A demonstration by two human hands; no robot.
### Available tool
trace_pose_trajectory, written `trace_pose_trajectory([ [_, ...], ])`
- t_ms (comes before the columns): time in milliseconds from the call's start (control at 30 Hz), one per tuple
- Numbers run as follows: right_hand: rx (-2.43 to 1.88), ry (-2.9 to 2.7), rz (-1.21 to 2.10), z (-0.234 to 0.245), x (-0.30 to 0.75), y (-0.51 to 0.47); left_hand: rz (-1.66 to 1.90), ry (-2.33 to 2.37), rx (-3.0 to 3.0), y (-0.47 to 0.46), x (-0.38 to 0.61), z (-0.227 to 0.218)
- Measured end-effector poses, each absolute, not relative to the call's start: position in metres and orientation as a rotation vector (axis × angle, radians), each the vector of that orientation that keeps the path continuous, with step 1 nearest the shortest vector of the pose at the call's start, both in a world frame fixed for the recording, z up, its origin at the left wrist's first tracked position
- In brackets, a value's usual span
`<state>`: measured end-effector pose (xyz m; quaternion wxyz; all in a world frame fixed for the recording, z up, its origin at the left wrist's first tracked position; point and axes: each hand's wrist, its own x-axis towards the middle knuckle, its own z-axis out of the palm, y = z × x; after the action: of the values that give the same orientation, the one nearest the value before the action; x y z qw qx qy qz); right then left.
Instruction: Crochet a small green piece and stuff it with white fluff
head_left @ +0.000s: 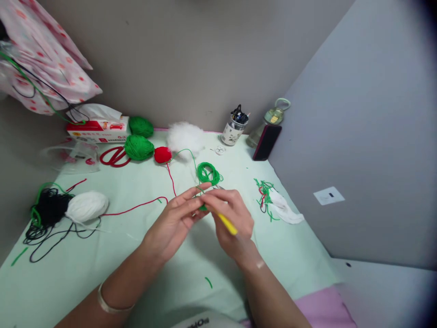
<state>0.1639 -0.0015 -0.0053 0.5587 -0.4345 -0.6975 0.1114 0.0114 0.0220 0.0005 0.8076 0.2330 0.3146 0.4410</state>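
Near the middle of the table, my left hand (179, 214) is closed on a small piece of green crochet work (203, 207), most of it hidden by the fingers. My right hand (232, 216) grips a crochet hook with a yellow handle (228, 224); its tip is at the green piece, covered by fingers. A green strand runs up from the left fingers. Just beyond the hands lies a loose coil of green yarn (208, 173), with part of a metal tool at its near side.
Red yarn (163, 155), green balls (139, 147), red-handled scissors (115, 156) and white stuffing (186, 138) lie behind. White yarn (88, 206) and tangled black yarn (51, 207) are left. Yarn scraps (266, 193), a pen cup (234, 127), phone (267, 142) and bottle (274, 116) are right.
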Motion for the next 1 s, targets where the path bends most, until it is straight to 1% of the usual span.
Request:
trace_pose_trajectory([
  [133,-0.977,-1.294,0.684,0.001,0.169,0.005,0.985,0.697,0.495,0.026,0.008,0.001],
  [200,-0.934,-1.258,0.826,0.001,0.168,0.007,0.991,0.734,0.614,0.025,0.008,0.002],
  [333,-0.968,-1.235,0.894,-0.003,0.166,0.008,0.957,0.786,0.797,0.023,0.007,0.004],
  [533,-0.910,-1.123,1.031,-0.003,0.169,0.006,0.951,0.807,0.834,0.024,0.002,0.004],
  [600,-0.908,-1.170,0.986,-0.001,0.169,0.005,0.960,0.820,0.857,0.024,0.001,0.003],
  [667,-0.940,-1.269,0.870,0.001,0.168,0.002,0.980,0.847,0.912,0.024,0.000,0.001],
  [767,-0.945,-1.531,0.551,0.001,0.165,-0.001,1.061,0.941,1.051,0.021,0.002,0.000],
  [900,-0.948,-1.854,-0.014,-0.004,0.160,-0.004,1.158,1.027,1.039,0.016,0.010,0.002],
  [967,-0.999,-1.911,-0.162,-0.006,0.159,-0.005,1.127,0.933,0.870,0.016,0.013,0.002],
  [1000,-1.016,-1.904,-0.166,-0.007,0.159,-0.005,1.077,0.859,0.766,0.017,0.013,0.001],
])
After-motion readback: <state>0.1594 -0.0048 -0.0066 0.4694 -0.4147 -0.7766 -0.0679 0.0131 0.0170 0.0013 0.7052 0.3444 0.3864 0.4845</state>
